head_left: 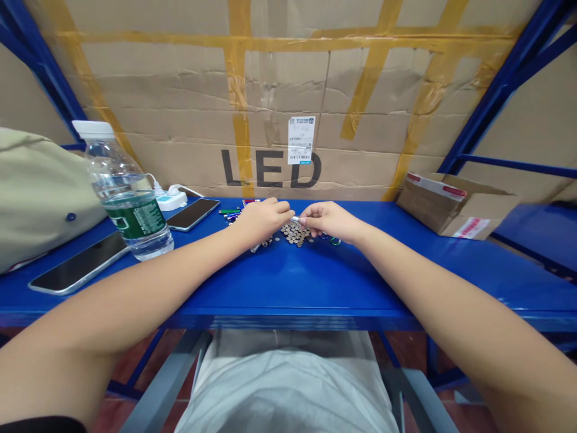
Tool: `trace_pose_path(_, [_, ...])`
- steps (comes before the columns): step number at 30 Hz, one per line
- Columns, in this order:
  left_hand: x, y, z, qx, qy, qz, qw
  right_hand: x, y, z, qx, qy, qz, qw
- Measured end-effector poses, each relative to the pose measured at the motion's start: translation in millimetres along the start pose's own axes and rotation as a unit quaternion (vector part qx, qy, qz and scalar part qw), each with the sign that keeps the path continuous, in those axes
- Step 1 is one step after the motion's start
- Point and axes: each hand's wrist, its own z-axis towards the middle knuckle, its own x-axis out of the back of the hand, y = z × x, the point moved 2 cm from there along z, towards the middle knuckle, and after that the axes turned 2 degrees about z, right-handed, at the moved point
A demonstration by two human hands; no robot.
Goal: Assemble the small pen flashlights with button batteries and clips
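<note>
Both hands meet over a blue table (288,282), above a pile of small round silvery discs (295,234). A small silvery cylinder (294,219) spans the gap between them. My left hand (265,221) is closed on its left end, and my right hand (331,221) pinches its right end. Behind and beside my left hand lie several slim coloured pieces (229,213), green, blue and red, partly hidden by the hand. A green ring-like piece (335,241) rests just below my right hand.
On the left are a water bottle (135,207), two phones (81,264) (195,213), a white power strip (174,199) and a pale bag (38,198). An open carton (444,204) sits at the right. A large taped cardboard sheet (189,114) stands behind.
</note>
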Motion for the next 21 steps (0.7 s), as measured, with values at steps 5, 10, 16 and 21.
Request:
trace_pose_path(5, [4.0, 0, 2, -0.051, 0.037, 0.039, 0.997, -1, 5, -1, -0.050, -0.062, 0.143, 0.986])
trace_pose_path(10, [4.1, -4, 3, -0.019, 0.061, 0.037, 0.997, 0, 0, 0, -0.041, -0.065, 0.138, 0.987])
trace_pose_path(16, [1.9, -7, 3, 0.042, 0.020, -0.058, 0.997, 4, -13, -2, 0.070, 0.001, -0.114, 0.991])
trace_pose_path(21, [4.1, -7, 5, 0.064, 0.001, -0.109, 0.992, 8, -18, -6, 0.094, -0.013, -0.161, 0.982])
